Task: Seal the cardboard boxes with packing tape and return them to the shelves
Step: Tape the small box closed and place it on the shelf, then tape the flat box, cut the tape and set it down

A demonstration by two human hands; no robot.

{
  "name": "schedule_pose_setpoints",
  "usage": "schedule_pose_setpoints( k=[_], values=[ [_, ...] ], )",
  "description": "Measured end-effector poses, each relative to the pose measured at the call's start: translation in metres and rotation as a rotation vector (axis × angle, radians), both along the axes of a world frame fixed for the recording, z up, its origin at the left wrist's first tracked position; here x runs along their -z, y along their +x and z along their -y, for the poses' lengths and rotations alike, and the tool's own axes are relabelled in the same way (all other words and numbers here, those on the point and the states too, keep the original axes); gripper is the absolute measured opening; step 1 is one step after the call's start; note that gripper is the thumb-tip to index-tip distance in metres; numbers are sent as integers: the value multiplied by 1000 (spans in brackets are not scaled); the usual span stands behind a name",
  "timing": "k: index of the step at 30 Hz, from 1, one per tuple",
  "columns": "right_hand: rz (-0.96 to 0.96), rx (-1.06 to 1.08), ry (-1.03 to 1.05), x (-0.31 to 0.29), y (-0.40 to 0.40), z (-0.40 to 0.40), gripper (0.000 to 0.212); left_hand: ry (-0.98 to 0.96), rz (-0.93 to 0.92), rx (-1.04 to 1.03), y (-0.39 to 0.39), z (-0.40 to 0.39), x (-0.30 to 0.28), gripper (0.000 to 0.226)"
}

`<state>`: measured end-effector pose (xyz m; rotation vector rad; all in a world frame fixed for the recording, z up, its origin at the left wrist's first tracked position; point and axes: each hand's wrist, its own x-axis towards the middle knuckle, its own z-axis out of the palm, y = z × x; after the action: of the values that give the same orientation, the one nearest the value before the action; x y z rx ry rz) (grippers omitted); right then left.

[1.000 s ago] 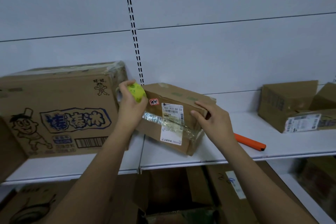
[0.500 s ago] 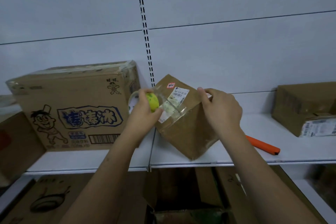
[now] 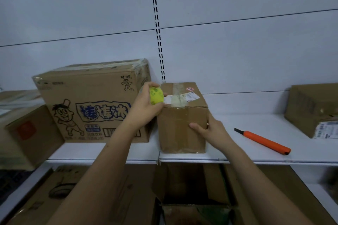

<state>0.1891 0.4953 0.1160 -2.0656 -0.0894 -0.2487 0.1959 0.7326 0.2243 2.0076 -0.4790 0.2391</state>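
Note:
A small cardboard box (image 3: 180,129) stands upright on the white shelf (image 3: 237,155), with clear tape and a shipping label across its top. My left hand (image 3: 146,106) grips a tape roll with a yellow-green core (image 3: 156,95) at the box's top left corner. My right hand (image 3: 210,131) holds the box's right front edge, thumb lying on the front face and fingers hidden round the side.
A large printed carton (image 3: 91,102) stands just left of the small box. An orange utility knife (image 3: 263,140) lies on the shelf to the right. Another box (image 3: 314,107) sits far right. More cartons, one open (image 3: 197,197), fill the lower shelf.
The small box was tilted on a corner and now stands upright on the shelf. My right hand slid from its top down to the right front edge. My left hand kept the tape roll at the top.

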Motion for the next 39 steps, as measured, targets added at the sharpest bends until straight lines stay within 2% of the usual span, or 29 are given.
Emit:
schedule_pose_setpoints(
  k=[3,6,8,11,13,16,20,22,27,32,37,39],
  values=[
    [3,-64,17,8,4,-27,78,-55,41,-37,-10,-12,-4,51],
    [30,-44,-78,9,13,-52,86,-165,105,-35,-21,-12,-14,43],
    [37,-18,-136,11,17,-57,92,-237,119,27,-27,-5,-24,43],
    [-15,-141,-113,8,8,-43,90,-311,118,166,-35,20,-37,42],
    [-12,-150,-113,9,-1,-26,91,-365,72,264,-34,42,-38,39],
    [57,57,-80,10,-13,11,89,-404,-11,391,-27,82,-29,40],
    [183,331,-18,0,-45,71,67,-376,-113,489,-19,138,-1,37],
    [247,438,-51,-4,-65,101,58,-361,-170,516,-18,166,16,37],
    [279,708,-359,5,-117,179,52,-364,-284,582,-20,231,58,32],
    [180,870,-638,13,-139,269,66,-307,-332,614,-31,298,83,29],
    [121,856,-960,5,-123,378,82,-272,-309,488,-29,355,98,24],
    [89,773,-1014,3,-110,421,69,-308,-302,433,-27,383,105,23]
  ],
)
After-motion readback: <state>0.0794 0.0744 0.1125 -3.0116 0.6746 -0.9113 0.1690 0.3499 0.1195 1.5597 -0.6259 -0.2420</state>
